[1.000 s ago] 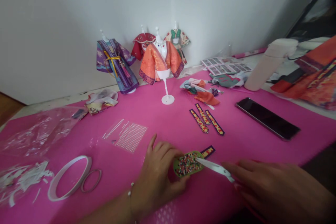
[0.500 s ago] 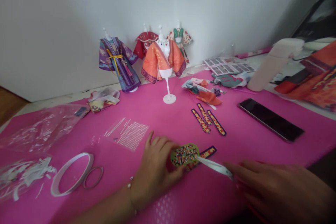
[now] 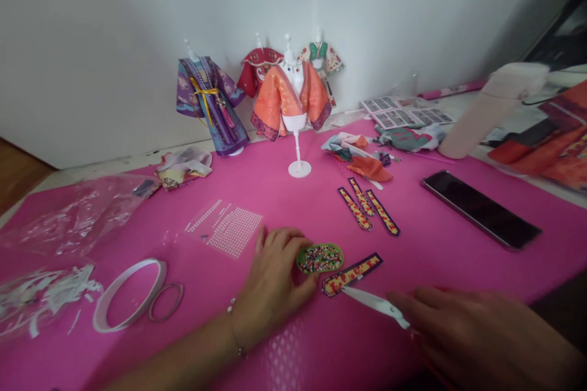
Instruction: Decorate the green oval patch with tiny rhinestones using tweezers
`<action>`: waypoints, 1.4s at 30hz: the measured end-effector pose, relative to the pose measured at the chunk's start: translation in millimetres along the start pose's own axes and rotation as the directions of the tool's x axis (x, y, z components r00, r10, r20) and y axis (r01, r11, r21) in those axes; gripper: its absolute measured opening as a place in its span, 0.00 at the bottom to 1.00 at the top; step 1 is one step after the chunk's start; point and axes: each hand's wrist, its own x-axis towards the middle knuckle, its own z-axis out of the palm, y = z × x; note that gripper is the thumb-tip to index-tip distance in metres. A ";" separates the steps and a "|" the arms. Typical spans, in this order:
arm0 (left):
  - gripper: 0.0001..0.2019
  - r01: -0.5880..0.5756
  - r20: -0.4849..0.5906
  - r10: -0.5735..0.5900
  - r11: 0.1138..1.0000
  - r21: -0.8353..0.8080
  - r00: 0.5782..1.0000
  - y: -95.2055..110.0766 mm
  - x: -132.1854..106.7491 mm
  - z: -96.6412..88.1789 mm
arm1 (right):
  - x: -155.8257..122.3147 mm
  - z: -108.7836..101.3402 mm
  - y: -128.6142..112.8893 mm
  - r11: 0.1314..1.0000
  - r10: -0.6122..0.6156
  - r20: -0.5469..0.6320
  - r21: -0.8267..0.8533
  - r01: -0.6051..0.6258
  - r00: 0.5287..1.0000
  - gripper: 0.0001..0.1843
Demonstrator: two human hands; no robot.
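My left hand (image 3: 275, 275) has its fingers and thumb curled round the left end of a small green oval tray (image 3: 340, 264) filled with tiny multicoloured beads. Scissors (image 3: 373, 302) with pale blades and a partly visible red handle are in my right hand (image 3: 486, 330), the blades together and pointing left. Their tip meets a yellow-and-red patterned strip with a dark purple border (image 3: 352, 275), just below the tray. Small pale dots run along the strip's pointed end. My right palm hides most of the handle.
Three similar strips (image 3: 369, 204) lie beyond the tray. A phone (image 3: 481, 209) is to the right, near a pale bottle (image 3: 493, 110). Miniature dress forms wearing garments (image 3: 293, 98) stand at the back. Left are a gem sheet (image 3: 232, 229), a white tape ring (image 3: 158, 281) and plastic bags (image 3: 73, 220).
The scissors' tip has moved from the bead tray down and slightly left onto the patterned strip. The tray sits flatter, uncovering more of the strip. The whole view has shifted slightly.
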 end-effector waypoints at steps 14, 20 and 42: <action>0.07 -0.336 0.013 0.339 0.936 -0.107 0.941 12.6 0.4 -19.6 | -5.3 4.9 0.7 0.999 0.001 0.071 0.045 -0.004 0.998 0.25; 0.07 -0.441 0.076 0.448 0.893 -0.090 0.891 17.7 -0.9 -17.9 | -9.9 7.4 2.2 0.998 0.024 0.086 0.057 -0.029 0.996 0.26; 0.07 -0.397 0.162 0.412 0.910 -0.121 0.896 19.1 -2.4 -16.2 | -8.0 9.7 -1.1 0.998 0.049 0.128 0.022 -0.053 0.990 0.22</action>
